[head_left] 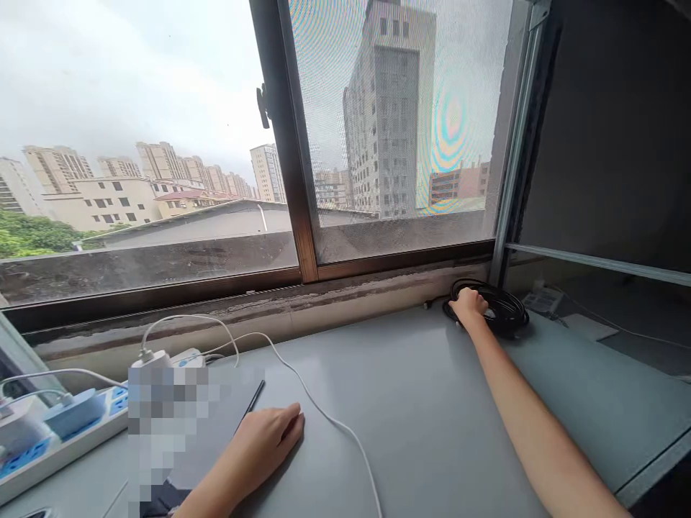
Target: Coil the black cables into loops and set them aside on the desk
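Note:
At the far right end of the tabletop lies a coil of black cable (507, 311). My right hand (468, 305) reaches out to it, with the fingers closed around the left side of the loops. My left hand (273, 430) rests on the tabletop at lower middle, its fingers curled in and nothing visible in them. Just behind that hand a thin black pen (255, 396) slants across, its lower end hidden by the hand. To the right of my left hand, a white cable (318, 409) runs across the surface.
A white power strip (59, 450) with plugs and a blue adapter (75, 414) stands at the left. White chargers (154, 358) sit near the wall. A window (307, 252) borders the back of the grey table (410, 417). A metal post (510, 180) rises beyond the coil.

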A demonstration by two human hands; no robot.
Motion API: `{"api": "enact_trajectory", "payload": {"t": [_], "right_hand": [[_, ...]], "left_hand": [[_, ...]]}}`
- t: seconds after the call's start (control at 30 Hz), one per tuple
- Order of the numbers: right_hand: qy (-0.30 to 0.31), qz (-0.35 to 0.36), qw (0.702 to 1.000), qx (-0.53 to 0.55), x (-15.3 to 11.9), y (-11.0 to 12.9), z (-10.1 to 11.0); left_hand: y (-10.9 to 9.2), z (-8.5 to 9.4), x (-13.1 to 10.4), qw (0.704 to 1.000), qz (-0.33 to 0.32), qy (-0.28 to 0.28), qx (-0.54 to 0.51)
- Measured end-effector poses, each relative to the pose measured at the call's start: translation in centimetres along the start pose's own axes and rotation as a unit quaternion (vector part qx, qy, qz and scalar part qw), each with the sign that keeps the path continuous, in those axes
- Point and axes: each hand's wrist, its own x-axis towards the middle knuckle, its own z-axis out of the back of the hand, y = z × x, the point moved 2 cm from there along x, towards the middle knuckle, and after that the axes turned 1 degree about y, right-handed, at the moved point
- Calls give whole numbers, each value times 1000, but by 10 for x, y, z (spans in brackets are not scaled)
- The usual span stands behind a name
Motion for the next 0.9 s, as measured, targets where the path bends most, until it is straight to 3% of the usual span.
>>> {"api": "enact_trajectory", "payload": {"t": [0.37,0.67,0.77,0.9], "right_hand": [[-21,-14,998,52,9,2,28],[41,16,993,106,15,2,19],[12,-13,994,104,17,-2,21],[-30,-111,989,89,19,-17,21]], "left_hand": [[1,-3,0,1000,2,8,23],[-4,8,0,999,10,43,14],[-3,7,1,999,10,42,11],[2,1,3,1000,9,21,6]]}}
